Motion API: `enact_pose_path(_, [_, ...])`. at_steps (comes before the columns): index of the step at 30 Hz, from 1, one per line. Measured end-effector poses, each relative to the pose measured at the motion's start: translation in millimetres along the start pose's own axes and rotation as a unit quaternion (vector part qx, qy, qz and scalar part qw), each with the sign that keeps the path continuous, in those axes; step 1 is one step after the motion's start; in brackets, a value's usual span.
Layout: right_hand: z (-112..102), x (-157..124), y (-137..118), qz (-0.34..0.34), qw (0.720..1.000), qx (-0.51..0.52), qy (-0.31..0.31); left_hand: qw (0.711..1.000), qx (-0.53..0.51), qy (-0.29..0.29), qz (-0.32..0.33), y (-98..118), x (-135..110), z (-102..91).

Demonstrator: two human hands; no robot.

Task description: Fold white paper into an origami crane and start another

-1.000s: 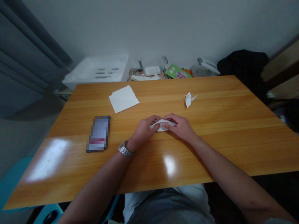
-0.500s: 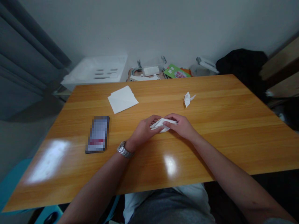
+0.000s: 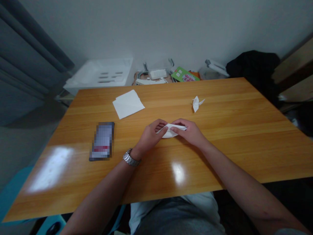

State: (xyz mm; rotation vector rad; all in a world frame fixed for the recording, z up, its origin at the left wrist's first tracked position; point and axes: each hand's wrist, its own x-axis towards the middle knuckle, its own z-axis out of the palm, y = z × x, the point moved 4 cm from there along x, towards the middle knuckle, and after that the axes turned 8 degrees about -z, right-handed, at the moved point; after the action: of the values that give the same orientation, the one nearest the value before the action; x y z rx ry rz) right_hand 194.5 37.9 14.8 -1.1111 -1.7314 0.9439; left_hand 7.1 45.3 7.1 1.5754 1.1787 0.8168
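A piece of folded white paper is held between my two hands, just over the middle of the table. My left hand, with a metal watch on its wrist, grips the paper's left side, thumb on top. On the right side my right hand pinches it, its thumb pressed near the centre. Both thumb tips lie close together; the other fingers are partly hidden behind the paper. Farther off to the right stands a small folded paper crane. Flat white paper sheets lie at the back left.
A phone with a blurred-out screen rests on the wooden table, left of my hands. Beyond the far edge are a white foam box, a green booklet and some clutter. A blue chair shows at lower left.
My left thumb has moved up and back along the paper, closer to its upper fold. The paper's front flap now looks smoother and flatter. Other things have stayed put.
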Motion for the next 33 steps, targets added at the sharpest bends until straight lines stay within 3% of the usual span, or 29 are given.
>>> enact_pose_path(10, [1.6,0.5,4.0,0.004,0.999,0.043,-0.003,0.998,-0.058,0.001,0.014,-0.8,2.0,0.5])
enact_pose_path(19, [2.5,-2.5,-3.2,-0.012,1.0,-0.005,-0.007,0.998,-0.066,-0.002,-0.004,3.6,1.0,1.1])
enact_pose_path(33, [-1.7,-0.1,0.0,0.003,1.0,0.031,0.001,0.998,-0.054,0.019,0.013,6.2,1.5,-3.0])
